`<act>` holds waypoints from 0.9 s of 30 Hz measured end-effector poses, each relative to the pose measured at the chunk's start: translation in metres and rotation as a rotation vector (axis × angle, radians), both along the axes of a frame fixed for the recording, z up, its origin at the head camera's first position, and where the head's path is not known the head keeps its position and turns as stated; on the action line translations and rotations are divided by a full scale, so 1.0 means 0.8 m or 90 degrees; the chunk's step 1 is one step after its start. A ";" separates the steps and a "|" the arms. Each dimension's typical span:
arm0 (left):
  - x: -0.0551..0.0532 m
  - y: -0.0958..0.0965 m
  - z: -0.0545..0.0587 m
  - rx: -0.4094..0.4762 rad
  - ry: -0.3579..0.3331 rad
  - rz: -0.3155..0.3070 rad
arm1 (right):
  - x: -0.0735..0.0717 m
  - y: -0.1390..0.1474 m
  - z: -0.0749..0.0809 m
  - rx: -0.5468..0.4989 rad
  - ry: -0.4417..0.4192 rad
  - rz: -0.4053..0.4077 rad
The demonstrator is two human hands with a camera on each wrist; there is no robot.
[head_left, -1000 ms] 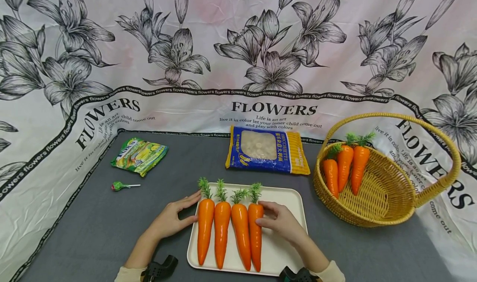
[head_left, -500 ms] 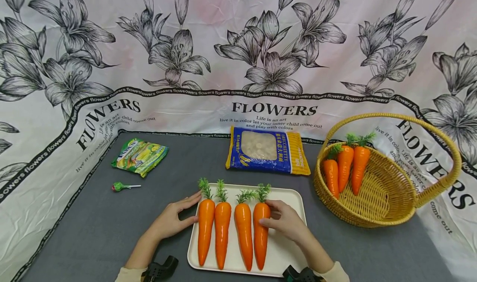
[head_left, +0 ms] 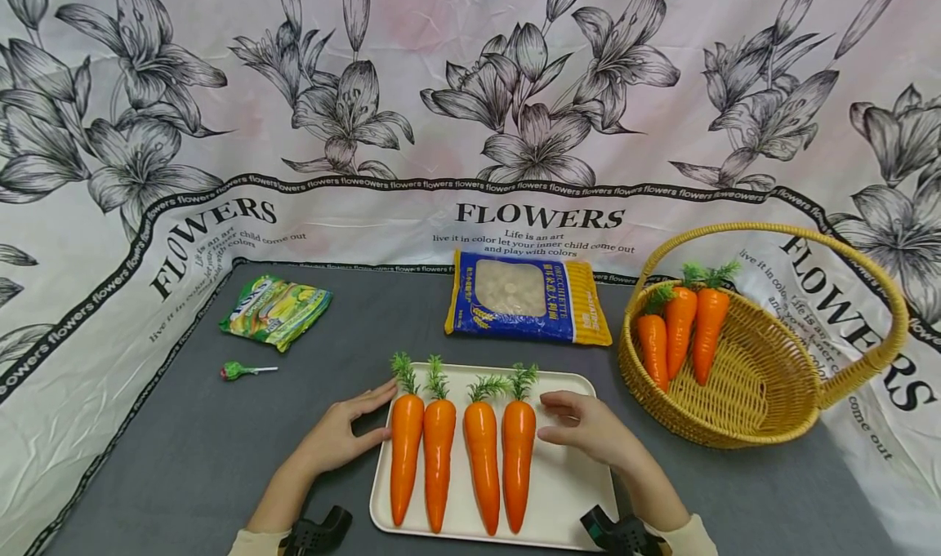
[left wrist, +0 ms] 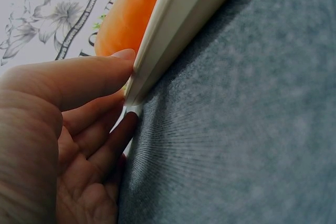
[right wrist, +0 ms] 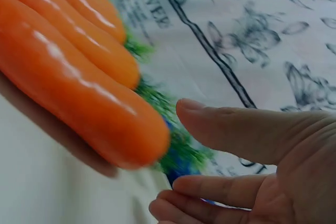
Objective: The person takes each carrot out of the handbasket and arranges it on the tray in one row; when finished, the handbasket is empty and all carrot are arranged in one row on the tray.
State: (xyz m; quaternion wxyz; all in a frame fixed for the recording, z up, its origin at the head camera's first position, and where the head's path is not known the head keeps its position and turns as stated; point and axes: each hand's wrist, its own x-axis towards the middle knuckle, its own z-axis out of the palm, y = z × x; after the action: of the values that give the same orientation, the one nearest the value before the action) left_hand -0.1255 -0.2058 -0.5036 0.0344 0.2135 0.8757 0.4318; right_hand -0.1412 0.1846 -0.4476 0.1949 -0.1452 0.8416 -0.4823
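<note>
Several orange carrots with green tops lie side by side on a cream tray (head_left: 562,507). The rightmost carrot (head_left: 518,466) is nearest my right hand (head_left: 588,429), which is off it with thumb and fingers apart. In the right wrist view, that carrot (right wrist: 94,93) shows a gap from the thumb, and nothing is held. My left hand (head_left: 338,433) rests at the tray's left edge beside the leftmost carrot (head_left: 406,458). Its thumb touches the tray rim (left wrist: 152,51) in the left wrist view, while the fingers reach along the edge, their tips partly hidden.
A yellow wicker basket (head_left: 772,376) holding three carrots stands at the right, its handle arching up. Behind the tray lies a blue and yellow pasta bag (head_left: 525,299). A green packet (head_left: 278,311) and a lollipop (head_left: 234,369) lie at the left.
The two right-hand carrots have shifted right, leaving a wider gap in the middle of the row. My right hand has let go of the rightmost carrot and drawn right. My left hand stays put.
</note>
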 end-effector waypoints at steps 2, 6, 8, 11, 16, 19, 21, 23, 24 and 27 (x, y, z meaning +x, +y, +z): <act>0.000 0.000 -0.001 -0.001 0.001 0.000 | -0.002 0.008 0.004 -0.009 -0.004 -0.004; 0.000 -0.001 -0.001 -0.002 0.002 -0.001 | -0.003 0.023 0.014 -0.020 -0.016 -0.031; 0.000 0.000 -0.001 -0.003 0.001 -0.001 | -0.003 0.029 0.019 -0.025 -0.018 -0.049; -0.001 0.000 -0.002 -0.007 0.003 -0.002 | -0.003 0.040 0.024 -0.043 -0.012 -0.065; 0.000 0.000 -0.001 -0.006 0.003 0.002 | -0.003 0.063 0.032 -0.080 0.025 -0.097; -0.001 0.003 -0.002 -0.005 0.002 -0.003 | -0.004 0.082 0.039 -0.096 0.069 -0.129; -0.002 0.004 -0.004 -0.005 0.004 -0.009 | -0.006 0.096 0.045 -0.107 0.104 -0.146; -0.002 0.004 -0.006 -0.007 0.006 -0.010 | -0.011 0.109 0.053 -0.109 0.134 -0.162; -0.002 0.003 -0.006 -0.007 0.007 -0.008 | -0.014 0.116 0.056 -0.108 0.151 -0.166; -0.002 0.000 -0.006 -0.003 0.009 -0.003 | -0.028 0.136 0.068 -0.133 0.177 -0.178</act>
State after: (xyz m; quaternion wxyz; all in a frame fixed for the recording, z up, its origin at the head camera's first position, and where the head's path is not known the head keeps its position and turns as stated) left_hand -0.1272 -0.2060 -0.5086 0.0295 0.2182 0.8765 0.4280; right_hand -0.1639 0.2930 -0.3935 -0.0079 -0.1117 0.8177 -0.5647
